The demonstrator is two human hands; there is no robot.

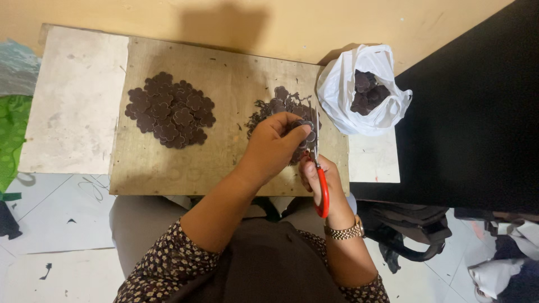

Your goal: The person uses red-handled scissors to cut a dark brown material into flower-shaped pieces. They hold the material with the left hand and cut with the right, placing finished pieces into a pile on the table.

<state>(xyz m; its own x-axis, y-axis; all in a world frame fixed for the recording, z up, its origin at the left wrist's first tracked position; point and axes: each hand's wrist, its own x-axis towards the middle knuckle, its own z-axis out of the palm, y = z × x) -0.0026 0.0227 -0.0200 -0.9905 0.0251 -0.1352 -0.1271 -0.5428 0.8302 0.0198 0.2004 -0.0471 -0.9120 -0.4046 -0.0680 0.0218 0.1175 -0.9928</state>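
My left hand (275, 141) pinches a small dark brown flower-shaped piece (306, 124) over the right part of a wooden board (224, 163). My right hand (325, 178) grips red-handled scissors (321, 185) whose blades point up at that piece. Under both hands lies a heap of dark offcuts and trimmings (278, 105). A pile of finished dark flower shapes (169, 109) sits on the board's left half, apart from my hands.
A white plastic bag (342, 90) holding more dark pieces (368, 92) stands at the board's right. A pale tabletop (73, 101) carries the board. Green cloth (11, 134) lies far left, a black bag (410, 230) on the tiled floor to the right.
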